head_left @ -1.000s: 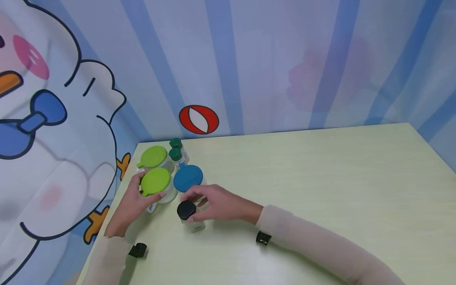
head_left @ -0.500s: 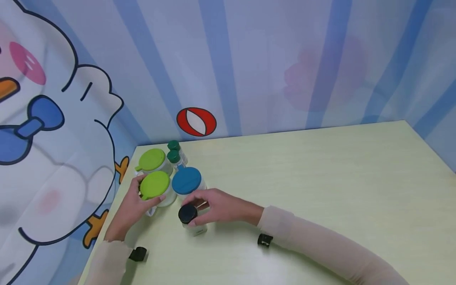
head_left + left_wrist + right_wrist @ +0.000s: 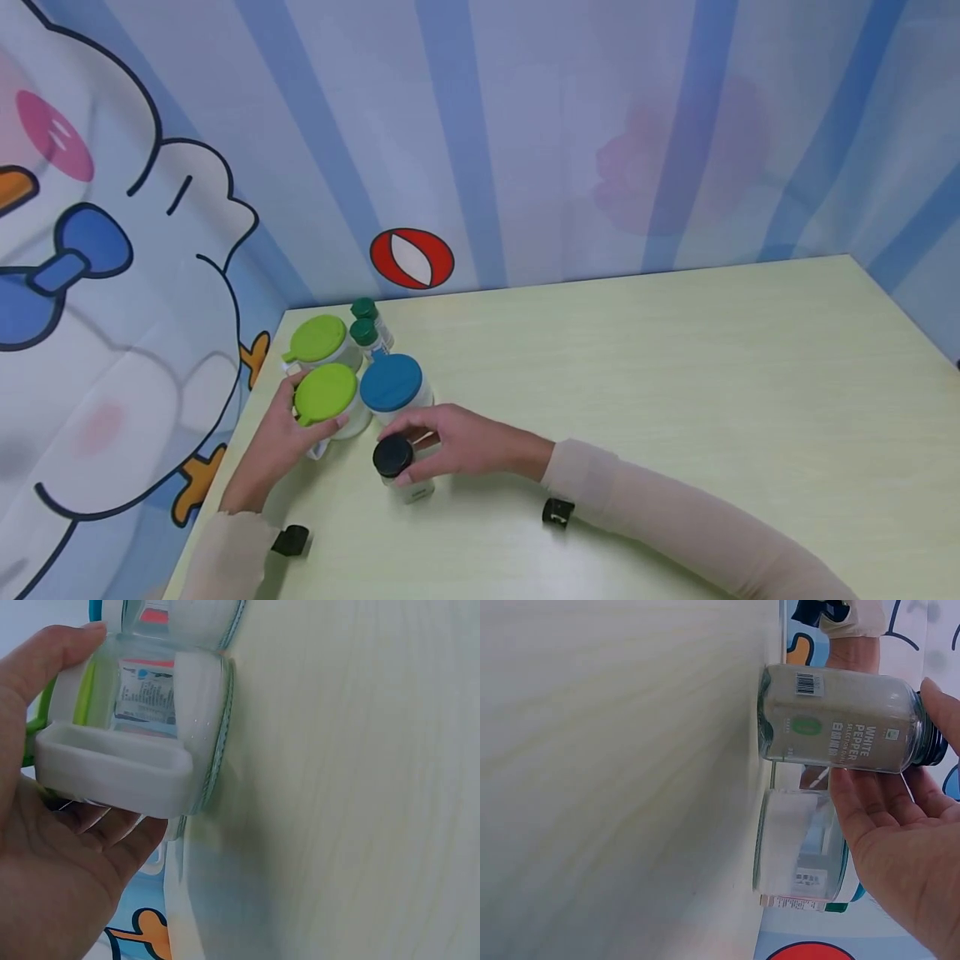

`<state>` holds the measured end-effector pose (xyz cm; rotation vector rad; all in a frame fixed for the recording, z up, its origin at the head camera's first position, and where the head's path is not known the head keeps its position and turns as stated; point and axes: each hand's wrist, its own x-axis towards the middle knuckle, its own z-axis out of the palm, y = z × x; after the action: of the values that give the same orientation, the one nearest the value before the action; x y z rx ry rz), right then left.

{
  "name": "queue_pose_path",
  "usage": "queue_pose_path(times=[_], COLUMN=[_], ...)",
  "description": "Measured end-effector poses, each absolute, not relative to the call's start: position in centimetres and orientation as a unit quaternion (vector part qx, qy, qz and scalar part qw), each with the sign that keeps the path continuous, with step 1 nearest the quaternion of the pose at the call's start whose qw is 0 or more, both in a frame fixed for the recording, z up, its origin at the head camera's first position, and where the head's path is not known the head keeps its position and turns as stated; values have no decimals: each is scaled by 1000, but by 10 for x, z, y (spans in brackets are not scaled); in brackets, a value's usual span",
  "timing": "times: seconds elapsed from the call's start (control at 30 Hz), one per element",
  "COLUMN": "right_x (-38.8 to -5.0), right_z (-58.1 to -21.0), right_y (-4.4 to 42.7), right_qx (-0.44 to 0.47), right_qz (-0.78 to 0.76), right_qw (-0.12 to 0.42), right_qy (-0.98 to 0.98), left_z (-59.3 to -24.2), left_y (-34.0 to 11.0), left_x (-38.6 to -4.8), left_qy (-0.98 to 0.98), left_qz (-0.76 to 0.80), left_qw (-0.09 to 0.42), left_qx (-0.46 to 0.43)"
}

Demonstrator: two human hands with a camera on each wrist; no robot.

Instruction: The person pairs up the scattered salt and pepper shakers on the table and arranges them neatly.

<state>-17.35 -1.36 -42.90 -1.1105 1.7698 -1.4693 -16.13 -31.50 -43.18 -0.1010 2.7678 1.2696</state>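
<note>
My left hand (image 3: 277, 442) grips a green-lidded jar (image 3: 327, 393) from its left side; the left wrist view shows the jar's white handle (image 3: 112, 769) beside the palm, thumb on the body. My right hand (image 3: 472, 442) holds a black-capped bottle (image 3: 393, 456) between thumb and fingers, just in front of a blue-lidded jar (image 3: 392, 383). In the right wrist view the bottle (image 3: 840, 720) bears a "WHITE PEPPER" label, and its base is at the table surface. The right fingers' far tips are partly hidden behind the bottle in the head view.
A second green-lidded jar (image 3: 318, 338) stands behind the gripped one. Two small green-capped bottles (image 3: 364, 332) are beside it, behind the blue lid. A printed curtain (image 3: 562, 142) borders the pale table (image 3: 675, 375) at the back and left.
The head view has shifted slightly, so the scene sits a little lower and further left. Both hands keep their holds, and the jars and bottles show no clear movement on the table.
</note>
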Motion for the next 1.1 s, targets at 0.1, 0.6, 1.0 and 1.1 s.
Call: queue_pose_path(times=[0.1, 0.6, 1.0, 1.1], right_x=[-173, -174, -174, -174], right_z=[-429, -429, -431, -432], right_y=[-13, -14, -13, -13], right_qx=[-418, -411, -422, -424], right_qz=[-550, -542, -552, -552], right_qw=[292, 292, 294, 294], right_qy=[662, 672, 656, 655], left_z=[-433, -436, -437, -436], left_y=[-315, -312, -311, -310], left_x=[-161, -158, -157, -157], left_qy=[905, 906, 901, 905], left_qz=[422, 422, 432, 424], left_qw=[48, 22, 20, 23], left_qx=[-35, -22, -31, -41])
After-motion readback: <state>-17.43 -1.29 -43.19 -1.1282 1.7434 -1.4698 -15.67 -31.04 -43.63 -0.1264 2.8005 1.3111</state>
